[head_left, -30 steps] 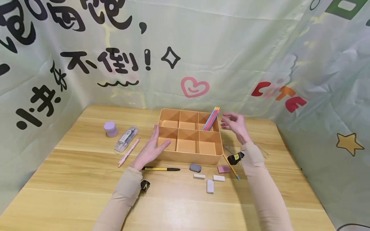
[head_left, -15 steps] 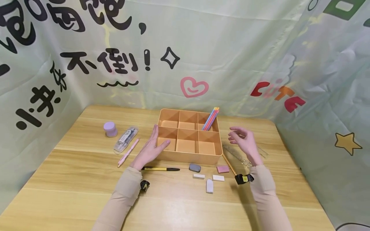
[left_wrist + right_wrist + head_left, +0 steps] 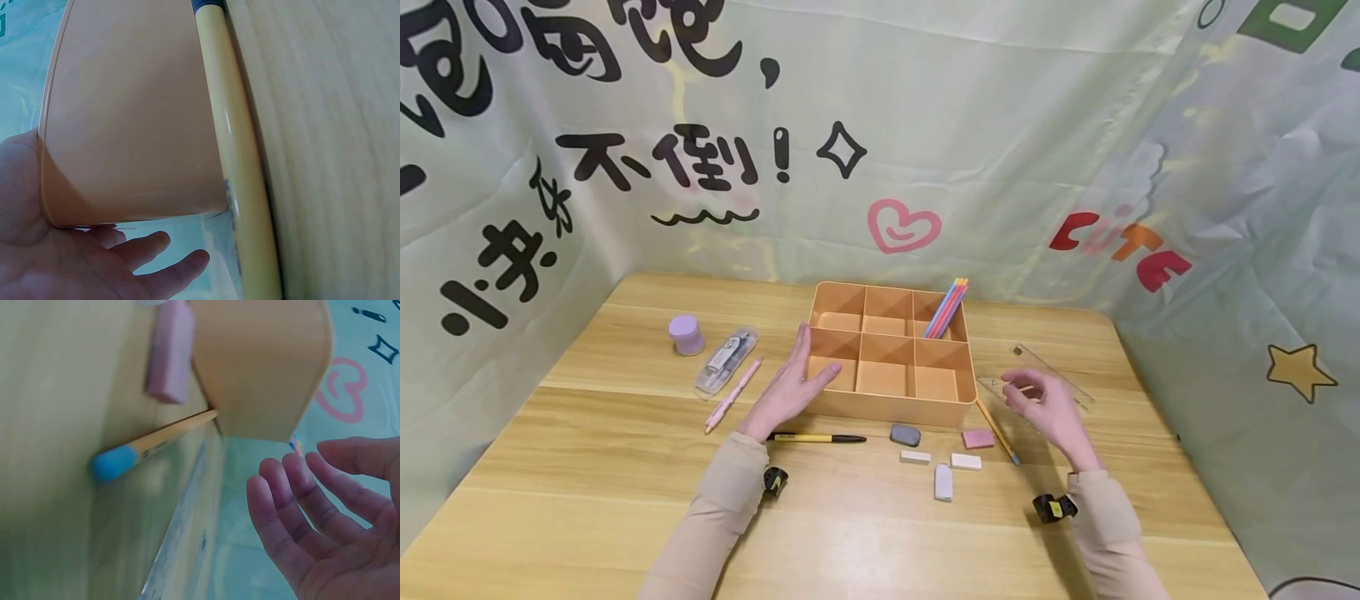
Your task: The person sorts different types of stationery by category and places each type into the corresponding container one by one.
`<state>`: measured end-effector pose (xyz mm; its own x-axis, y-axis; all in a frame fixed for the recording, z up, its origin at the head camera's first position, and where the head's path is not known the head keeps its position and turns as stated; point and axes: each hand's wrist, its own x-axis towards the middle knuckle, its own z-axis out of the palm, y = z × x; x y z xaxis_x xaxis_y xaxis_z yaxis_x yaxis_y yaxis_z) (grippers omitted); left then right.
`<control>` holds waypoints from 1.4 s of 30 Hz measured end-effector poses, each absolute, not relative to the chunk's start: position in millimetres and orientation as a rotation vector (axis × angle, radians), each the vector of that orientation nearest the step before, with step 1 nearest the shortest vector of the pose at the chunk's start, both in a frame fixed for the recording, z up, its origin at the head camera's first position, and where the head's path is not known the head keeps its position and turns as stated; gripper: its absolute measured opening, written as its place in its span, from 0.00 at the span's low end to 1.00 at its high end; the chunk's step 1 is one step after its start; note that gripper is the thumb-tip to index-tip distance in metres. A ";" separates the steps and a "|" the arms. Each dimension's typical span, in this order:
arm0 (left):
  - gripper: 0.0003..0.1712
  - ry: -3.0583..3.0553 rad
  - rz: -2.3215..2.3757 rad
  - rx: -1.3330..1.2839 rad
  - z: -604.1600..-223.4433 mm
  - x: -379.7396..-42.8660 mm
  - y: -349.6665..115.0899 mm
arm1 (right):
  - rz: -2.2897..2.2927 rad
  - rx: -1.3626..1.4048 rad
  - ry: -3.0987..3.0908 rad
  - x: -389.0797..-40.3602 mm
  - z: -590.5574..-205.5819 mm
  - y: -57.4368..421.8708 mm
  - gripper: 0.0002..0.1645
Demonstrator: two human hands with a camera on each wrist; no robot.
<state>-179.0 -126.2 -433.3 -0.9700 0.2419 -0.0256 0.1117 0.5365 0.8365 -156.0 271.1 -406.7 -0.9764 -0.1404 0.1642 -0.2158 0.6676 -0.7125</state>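
Note:
An orange organizer box (image 3: 887, 407) with several compartments stands on the table. Several colored pencils (image 3: 946, 308) lean in its back right compartment. My left hand (image 3: 786, 387) rests against the box's front left corner, fingers straight along the side and thumb over the rim. In the left wrist view a yellow pen (image 3: 234, 137) with a dark end lies along the box's front. My right hand (image 3: 1047, 408) hovers right of the box with loosely bent fingers and nothing in them. Below it are a clear ruler (image 3: 992, 386) and a pencil (image 3: 1000, 433) with a blue end.
In front of the box lie a grey eraser (image 3: 905, 435), a pink eraser (image 3: 978, 439) and several white ones, including a rounded one (image 3: 943, 483). At left stand a purple jar (image 3: 687, 335), a clear case (image 3: 727, 362) and a pink pen (image 3: 733, 396). Another clear ruler (image 3: 1052, 375) lies at right.
My right hand has moved away from the pencils in the box, rightward and toward me, over the clear rulers. My left hand has stayed on the box.

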 end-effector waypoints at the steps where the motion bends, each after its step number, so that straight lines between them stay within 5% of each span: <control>1: 0.56 2.631 1.416 0.305 -433.5 -179.1 -126.3 | 1.159 0.319 -2.795 -155.0 -408.6 271.8 0.15; 15: 0.55 2.635 1.413 0.306 -432.0 -178.6 -125.5 | 0.849 0.499 -3.107 -146.2 -415.1 276.0 0.03; 42: 0.56 2.646 1.422 0.322 -435.9 -179.7 -127.0 | 0.622 0.418 -3.332 -157.3 -419.1 265.8 0.05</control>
